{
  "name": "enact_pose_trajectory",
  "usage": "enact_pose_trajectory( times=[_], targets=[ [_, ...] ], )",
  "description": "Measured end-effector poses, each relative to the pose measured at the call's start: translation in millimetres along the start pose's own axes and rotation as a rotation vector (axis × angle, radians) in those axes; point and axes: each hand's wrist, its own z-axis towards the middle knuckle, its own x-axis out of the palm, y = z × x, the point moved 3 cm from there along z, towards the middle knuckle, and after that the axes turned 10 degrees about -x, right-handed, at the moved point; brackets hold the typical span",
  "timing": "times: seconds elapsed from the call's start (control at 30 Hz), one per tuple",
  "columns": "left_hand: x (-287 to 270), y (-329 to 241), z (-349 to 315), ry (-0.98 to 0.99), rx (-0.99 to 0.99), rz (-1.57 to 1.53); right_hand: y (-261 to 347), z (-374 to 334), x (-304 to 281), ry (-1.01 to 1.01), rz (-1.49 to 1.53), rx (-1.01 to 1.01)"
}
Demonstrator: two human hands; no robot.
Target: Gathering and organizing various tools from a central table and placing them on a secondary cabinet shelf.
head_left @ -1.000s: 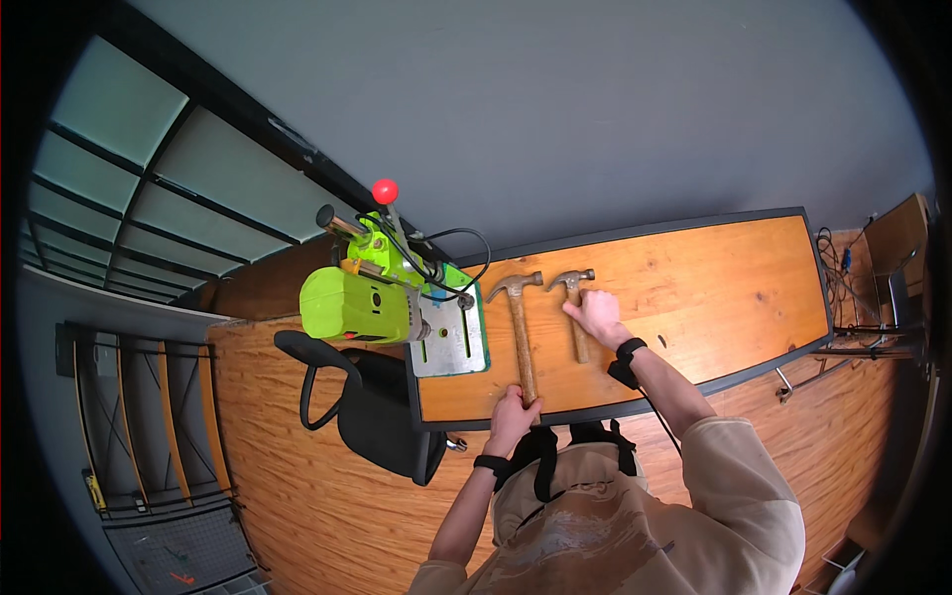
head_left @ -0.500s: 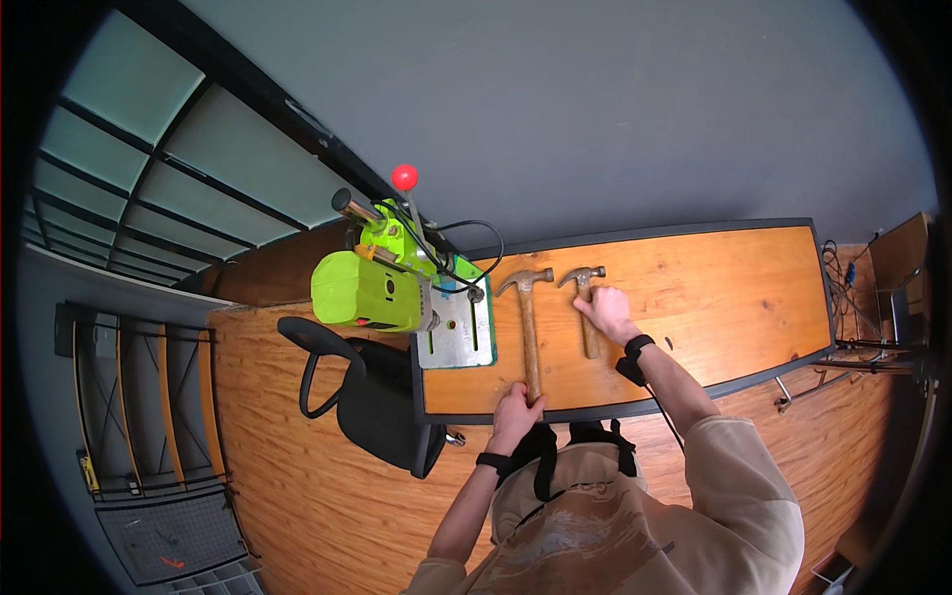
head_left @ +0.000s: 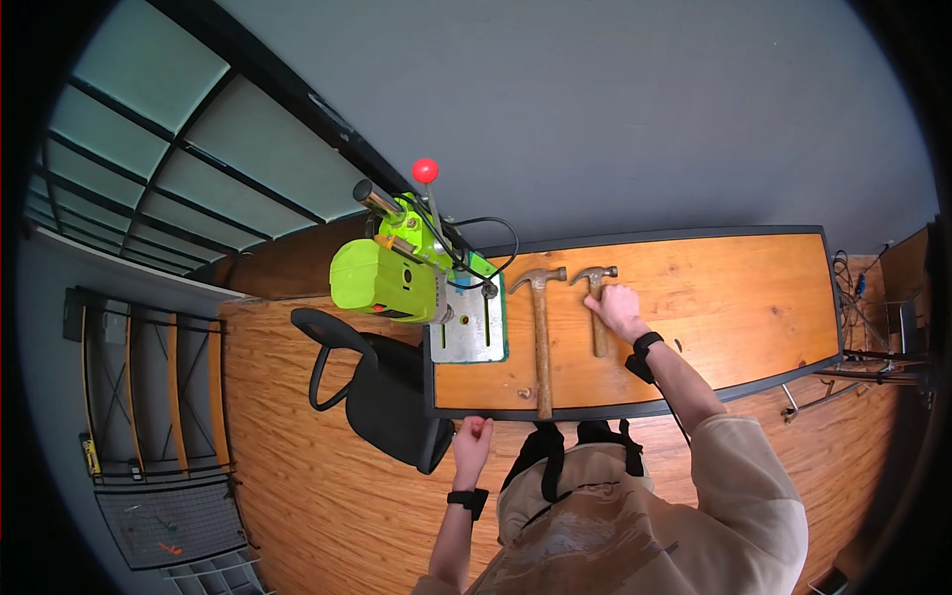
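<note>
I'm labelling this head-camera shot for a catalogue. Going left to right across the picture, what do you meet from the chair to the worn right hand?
Black office chair → bright green drill press → long hammer → short hammer → right hand, resting on the short hammer's handle. The left hand sits lower, at the table's near edge.

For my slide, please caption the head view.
Right hand rests on the short hammer; left hand hangs off the table.
</note>
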Motion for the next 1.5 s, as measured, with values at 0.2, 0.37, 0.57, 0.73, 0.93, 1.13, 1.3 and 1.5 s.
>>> enact_pose_trajectory(
  times=[0.2, 0.37, 0.57, 0.73, 0.93, 1.13, 1.3, 1.5],
  targets=[
    [-14.2, 59.3, -26.6, -0.023, -0.148, 0.044, -2.6, -2.5, -0.9, -0.017, -0.029, -0.030],
    [-11.0, 122.5, -59.1, -0.020, -0.263, 0.138, -1.2, -5.7, 2.5, -0.073, -0.024, -0.023],
    [-8.9, 159.5, -83.8, 0.083, -0.435, 0.066, -9.6, -14.6, 2.8, -0.100, -0.007, 0.019],
    [-14.2, 217.1, -72.4, 0.162, -0.628, -0.182, -12.4, -43.7, -8.8, -0.081, 0.019, 0.106],
    [-16.2, 243.8, -29.6, 0.351, -0.674, -0.091, -23.1, -153.1, -14.6, -0.285, 0.180, 0.173],
    [-4.5, 235.3, 31.4, 0.623, -0.418, 0.196, -6.9, -299.2, 6.6, -0.380, 0.202, 0.498],
    [9.2, 242.2, 66.4, 0.726, -0.298, 0.232, 36.4, -415.5, 59.4, -0.258, 0.228, 0.782],
    [4.9, 237.4, 74.4, 0.863, -0.160, 0.584, 87.8, -580.2, 165.0, -0.153, 0.443, 1.193]
  ],
)
